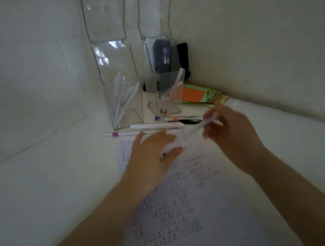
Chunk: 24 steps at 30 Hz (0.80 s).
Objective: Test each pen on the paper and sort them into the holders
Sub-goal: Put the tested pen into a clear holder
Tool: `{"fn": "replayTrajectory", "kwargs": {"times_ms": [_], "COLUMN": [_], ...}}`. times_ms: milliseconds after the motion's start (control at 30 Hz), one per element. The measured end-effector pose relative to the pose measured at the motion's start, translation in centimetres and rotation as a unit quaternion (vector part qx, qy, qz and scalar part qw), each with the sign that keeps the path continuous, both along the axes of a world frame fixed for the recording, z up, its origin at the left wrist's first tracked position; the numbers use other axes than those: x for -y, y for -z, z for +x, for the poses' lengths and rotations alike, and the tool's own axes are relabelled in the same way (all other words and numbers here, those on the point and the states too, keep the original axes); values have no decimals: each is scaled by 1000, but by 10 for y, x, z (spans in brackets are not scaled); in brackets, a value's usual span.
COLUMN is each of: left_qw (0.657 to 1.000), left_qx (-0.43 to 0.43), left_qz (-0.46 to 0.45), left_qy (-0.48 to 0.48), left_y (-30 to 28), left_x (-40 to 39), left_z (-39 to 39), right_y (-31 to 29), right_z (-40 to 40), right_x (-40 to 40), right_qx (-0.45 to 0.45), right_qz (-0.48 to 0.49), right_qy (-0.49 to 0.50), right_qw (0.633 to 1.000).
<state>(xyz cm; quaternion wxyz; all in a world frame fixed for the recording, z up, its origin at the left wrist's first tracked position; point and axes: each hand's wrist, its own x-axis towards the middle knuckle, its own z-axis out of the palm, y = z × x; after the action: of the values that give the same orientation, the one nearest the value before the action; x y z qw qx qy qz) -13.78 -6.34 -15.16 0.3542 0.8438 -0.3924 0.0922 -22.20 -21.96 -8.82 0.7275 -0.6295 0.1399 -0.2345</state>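
Two bare forearms reach in from the bottom edge, no sleeves showing; the left hand (152, 156) wears a small ring with a dark stone on one finger; the right hand (231, 133) is motion-blurred and bare.

Two tall clear plastic holders (121, 82) (161, 76) stand at twelve o'clock behind the handwritten white paper sheet (182, 215). Loose white pens (153, 125) lie between them. Coloured paper cards (200, 95) sit at one o'clock.

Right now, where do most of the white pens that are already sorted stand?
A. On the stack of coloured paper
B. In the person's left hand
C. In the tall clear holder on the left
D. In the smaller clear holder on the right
C: a bundle of white pens leans inside the tall clear holder on the left, while the smaller clear holder on the right has only a few pens.
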Motion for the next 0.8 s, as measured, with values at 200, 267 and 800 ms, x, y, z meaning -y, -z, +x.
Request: {"fn": "replayTrajectory", "kwargs": {"times_ms": [200, 267, 800], "left_qw": [980, 976, 976], "left_qx": [-20, -8, 17], "left_qz": [146, 167, 172], "left_qy": [-137, -137, -135], "left_y": [16, 19, 22], "left_x": [-30, -30, -30], "left_z": [33, 32, 33], "right_y": [-100, -105, -57], "right_z": [102, 144, 203], "right_x": [-39, -55, -78], "right_qx": [139, 156, -56], "right_qz": [-265, -337, -591], "right_qy": [62, 77, -79], "right_qw": [952, 925, 801]}}
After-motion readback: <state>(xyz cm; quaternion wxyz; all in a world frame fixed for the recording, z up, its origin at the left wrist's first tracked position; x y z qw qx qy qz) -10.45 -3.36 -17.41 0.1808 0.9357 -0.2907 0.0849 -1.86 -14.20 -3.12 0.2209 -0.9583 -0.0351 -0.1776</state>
